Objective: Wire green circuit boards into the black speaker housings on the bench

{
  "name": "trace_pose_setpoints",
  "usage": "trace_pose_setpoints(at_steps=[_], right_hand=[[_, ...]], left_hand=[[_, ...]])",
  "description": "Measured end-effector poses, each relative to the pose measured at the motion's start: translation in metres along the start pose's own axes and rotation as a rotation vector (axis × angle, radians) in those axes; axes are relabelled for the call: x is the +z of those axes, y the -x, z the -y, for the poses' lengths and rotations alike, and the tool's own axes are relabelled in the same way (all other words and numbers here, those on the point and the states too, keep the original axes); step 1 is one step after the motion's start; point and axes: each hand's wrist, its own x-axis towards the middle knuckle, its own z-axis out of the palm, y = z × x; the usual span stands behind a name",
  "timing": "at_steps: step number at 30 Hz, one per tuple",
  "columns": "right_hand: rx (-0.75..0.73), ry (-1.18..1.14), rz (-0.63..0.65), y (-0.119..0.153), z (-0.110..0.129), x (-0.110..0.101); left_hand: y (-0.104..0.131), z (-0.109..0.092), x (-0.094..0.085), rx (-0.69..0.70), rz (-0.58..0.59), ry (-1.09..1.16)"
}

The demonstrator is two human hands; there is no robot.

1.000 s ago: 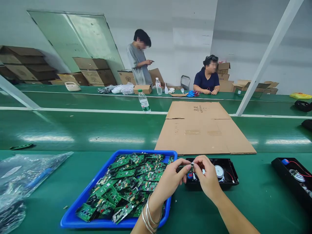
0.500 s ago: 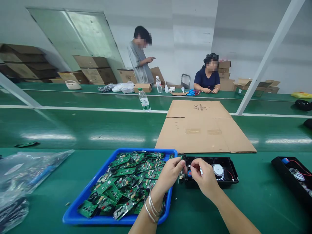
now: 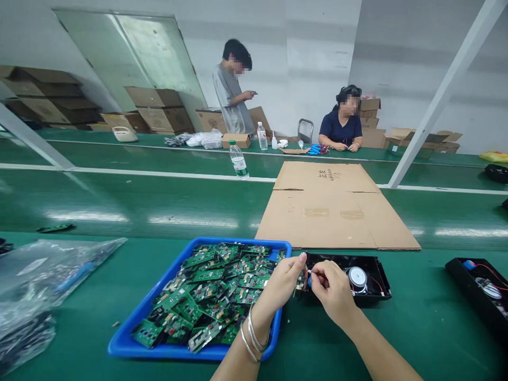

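My left hand [image 3: 280, 286], with silver bangles on the wrist, pinches a small green circuit board [image 3: 300, 277] at the left end of a black plastic housing [image 3: 373, 286]. My right hand [image 3: 332, 291] grips a small white connector [image 3: 313, 272] right beside that board. Inside the housing sit a round silver speaker [image 3: 356, 277], a blue part and red wires. A blue tray [image 3: 151, 346] heaped with several green circuit boards [image 3: 210, 299] lies under my left forearm.
A flattened cardboard sheet [image 3: 337, 209] lies on the green belt behind the housing. A second black housing [image 3: 478, 291] is at the right edge, crumpled plastic bags [image 3: 43, 278] at the left. A water bottle [image 3: 238, 160], boxes and two people are across the belt.
Both hands have dropped from above the housing to its left end, still pinched together around the small board and connector. The camera view shifted slightly.
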Motion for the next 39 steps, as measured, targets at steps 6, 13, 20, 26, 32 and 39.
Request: trace_pose_setpoints(at_steps=[6,13,20,26,32,39], right_hand=[[-0.006,-0.036,0.016,0.000,-0.001,0.001],[-0.032,-0.028,0.091,-0.001,-0.003,-0.002],[0.004,-0.140,0.135,0.003,-0.005,0.001],[0.101,-0.209,0.198,-0.001,-0.005,-0.002],[0.324,-0.141,0.324,-0.012,-0.014,-0.053],[0.516,0.283,0.673,0.001,-0.046,-0.094]], left_hand=[[-0.002,0.001,0.000,0.023,-0.004,-0.060],[0.003,-0.001,0.001,0.029,0.000,-0.146],[0.008,-0.006,-0.003,0.046,-0.002,-0.271],[0.005,-0.007,0.002,0.013,-0.042,-0.249],[0.014,-0.018,0.003,-0.202,0.253,0.022],[0.019,-0.018,0.021,-0.239,0.375,0.130]])
